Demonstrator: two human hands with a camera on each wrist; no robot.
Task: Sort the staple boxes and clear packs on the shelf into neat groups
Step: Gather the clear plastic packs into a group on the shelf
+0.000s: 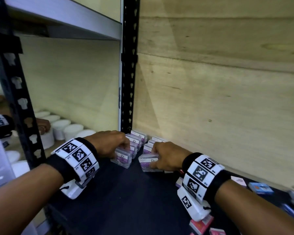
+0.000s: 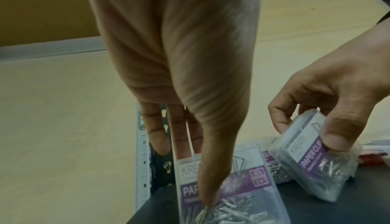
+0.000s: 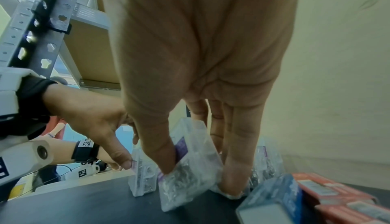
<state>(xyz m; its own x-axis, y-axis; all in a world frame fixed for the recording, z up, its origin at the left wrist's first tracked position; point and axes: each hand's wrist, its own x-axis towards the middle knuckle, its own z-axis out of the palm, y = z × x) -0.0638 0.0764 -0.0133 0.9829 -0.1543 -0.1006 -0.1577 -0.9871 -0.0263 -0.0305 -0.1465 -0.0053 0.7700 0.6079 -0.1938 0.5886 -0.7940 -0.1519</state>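
Observation:
Clear paper-clip packs with purple labels stand in two rows (image 1: 137, 139) in the back left corner of the black shelf (image 1: 119, 192). My left hand (image 1: 124, 148) grips the front pack of the left row (image 1: 122, 158), thumb on its face (image 2: 221, 192), fingers behind it. My right hand (image 1: 154, 158) pinches a tilted clear pack (image 1: 147, 164) at the front of the right row; thumb and fingers clamp it (image 3: 190, 169). Staple boxes lie to the right: a blue one (image 1: 260, 188) and red ones (image 1: 200, 223), also close under the right wrist (image 3: 337, 192).
A black slotted upright (image 1: 129, 65) stands at the corner behind the packs, with plywood walls behind and to the right. An upper shelf board (image 1: 66, 22) hangs overhead. White round tubs (image 1: 73, 131) fill the neighbouring bay at left, where another person's hand (image 1: 42, 123) shows.

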